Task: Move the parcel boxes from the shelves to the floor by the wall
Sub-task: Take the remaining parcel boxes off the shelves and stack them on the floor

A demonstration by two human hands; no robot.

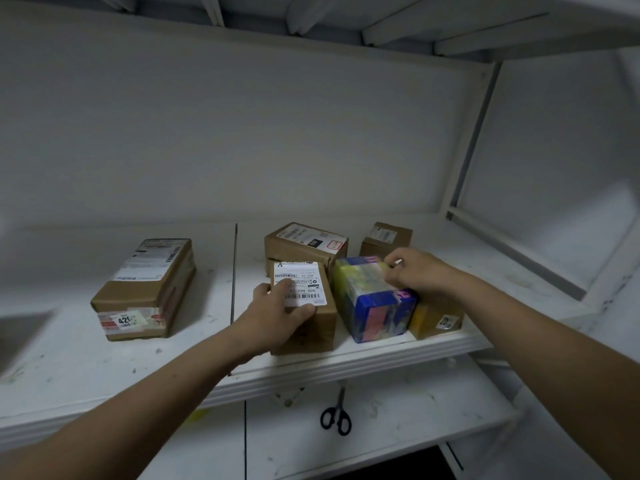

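Several parcel boxes sit on a white shelf (363, 358). My left hand (277, 313) grips the near corner of a small brown box with a white label (311, 327). My right hand (415, 271) has its fingers curled over the far top edge of a blue and yellow box (374, 306). Behind these stand a brown box with a black tag (304, 242) and a small brown box (386, 237). A yellow-brown box (436, 318) lies under my right wrist. A larger taped brown box (145, 292) rests apart at the left.
Black scissors (336, 415) lie on the lower shelf (415, 410) below. A white upright post (467, 143) and a slanted frame bound the shelf at the right. The white back wall stands close behind the boxes. Another shelf hangs overhead.
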